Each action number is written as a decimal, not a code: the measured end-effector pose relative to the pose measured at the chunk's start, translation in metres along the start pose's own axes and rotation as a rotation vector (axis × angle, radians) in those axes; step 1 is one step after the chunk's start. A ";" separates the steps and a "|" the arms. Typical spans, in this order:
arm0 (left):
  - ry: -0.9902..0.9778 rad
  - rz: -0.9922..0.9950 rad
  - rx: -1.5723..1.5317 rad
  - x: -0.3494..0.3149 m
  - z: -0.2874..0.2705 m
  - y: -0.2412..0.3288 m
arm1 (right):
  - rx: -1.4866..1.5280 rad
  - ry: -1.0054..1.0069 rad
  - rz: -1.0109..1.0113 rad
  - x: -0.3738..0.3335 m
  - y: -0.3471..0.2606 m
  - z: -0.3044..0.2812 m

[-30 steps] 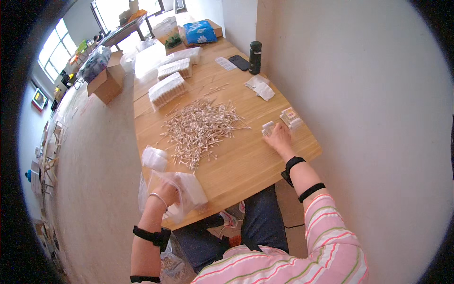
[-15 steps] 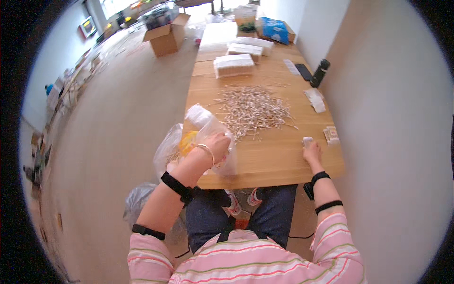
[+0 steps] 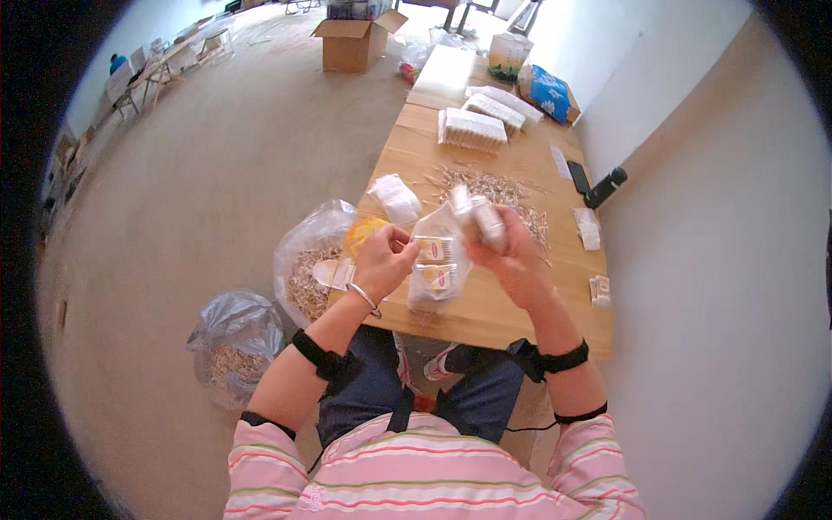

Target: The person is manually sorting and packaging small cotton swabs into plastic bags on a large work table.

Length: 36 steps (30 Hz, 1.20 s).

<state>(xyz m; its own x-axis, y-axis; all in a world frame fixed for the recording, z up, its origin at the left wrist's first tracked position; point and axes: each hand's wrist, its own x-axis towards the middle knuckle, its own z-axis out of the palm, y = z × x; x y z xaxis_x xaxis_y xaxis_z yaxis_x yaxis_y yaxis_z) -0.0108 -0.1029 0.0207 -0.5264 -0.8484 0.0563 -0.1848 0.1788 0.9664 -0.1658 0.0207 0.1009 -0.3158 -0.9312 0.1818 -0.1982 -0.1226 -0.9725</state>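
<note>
My left hand (image 3: 384, 262) is closed in a pinch on the edge of a clear plastic bag (image 3: 433, 301), which stands on the near part of the table. Inside the bag, small packs of cotton swabs (image 3: 436, 250) show yellow and pink print. My right hand (image 3: 524, 269), just right of the bag's mouth, grips small white packs (image 3: 478, 212) that look like cotton swab packs, blurred by motion. Behind both hands spreads a loose pile of cotton swabs (image 3: 520, 192). Flat white bags (image 3: 396, 198) lie left of the pile, above a yellow item (image 3: 362, 232).
A clear bag of loose swabs (image 3: 305, 282) hangs at the table's left edge, and a grey bag (image 3: 227, 334) stands on the floor. Stacked white packs (image 3: 472, 130) lie farther back. Along the wall are a phone (image 3: 578, 177), a dark bottle (image 3: 607, 187) and a small pack (image 3: 600, 291).
My right hand has come from the table's right side to the bag, holding packs. My left hand has lifted the bag's edge, and packs now show inside. The view has turned.
</note>
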 end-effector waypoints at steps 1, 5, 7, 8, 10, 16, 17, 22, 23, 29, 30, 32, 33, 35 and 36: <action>0.007 -0.068 -0.123 -0.001 0.001 0.004 | -0.015 -0.013 -0.003 0.003 -0.001 0.007; 0.028 -0.122 -0.308 0.002 0.001 -0.006 | -0.622 -0.228 -0.007 0.015 0.015 0.019; 0.039 -0.101 -0.238 -0.001 -0.001 -0.007 | -0.858 -0.340 -0.013 0.016 0.018 0.021; 0.046 -0.102 -0.249 -0.002 -0.001 -0.008 | -0.894 -0.370 -0.030 0.019 0.024 0.020; 0.100 0.053 -0.077 -0.005 0.001 -0.005 | -0.992 -0.424 -0.008 0.025 0.028 0.025; 0.104 0.096 -0.031 -0.019 0.004 0.000 | -1.301 -0.380 -0.154 0.032 0.055 0.037; 0.104 0.094 -0.032 -0.021 0.004 -0.002 | -1.397 -0.332 -0.201 0.031 0.055 0.038; 0.064 -0.021 -0.039 -0.032 0.007 -0.010 | -1.440 -0.381 -0.168 0.030 0.041 0.045; 0.058 -0.021 -0.039 -0.034 0.009 -0.011 | -1.467 -0.374 -0.173 0.030 0.044 0.045; 0.046 0.025 -0.041 -0.036 0.011 -0.007 | -1.490 -0.368 -0.136 0.033 0.049 0.042; 0.047 0.014 -0.035 -0.037 0.007 -0.002 | -1.490 -0.366 -0.135 0.032 0.046 0.042; 0.046 0.004 -0.028 -0.036 0.003 0.002 | -1.336 -0.413 -0.118 0.029 0.039 0.036; 0.031 0.007 -0.012 -0.034 0.000 0.002 | -1.337 -0.411 -0.118 0.027 0.030 0.034; 0.009 0.010 0.002 -0.033 -0.003 0.002 | -1.037 -0.606 0.039 0.025 0.012 0.028; 0.030 0.059 0.022 -0.033 -0.004 0.005 | -1.032 -0.599 0.041 0.028 0.010 0.021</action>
<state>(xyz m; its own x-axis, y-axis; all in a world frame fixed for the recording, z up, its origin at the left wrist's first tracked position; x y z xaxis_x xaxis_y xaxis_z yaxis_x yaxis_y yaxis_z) 0.0095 -0.0758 0.0249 -0.5116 -0.8507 0.1212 -0.1724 0.2398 0.9554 -0.1569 -0.0141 0.0937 0.0899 -0.9735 -0.2101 -0.9367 -0.0109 -0.3499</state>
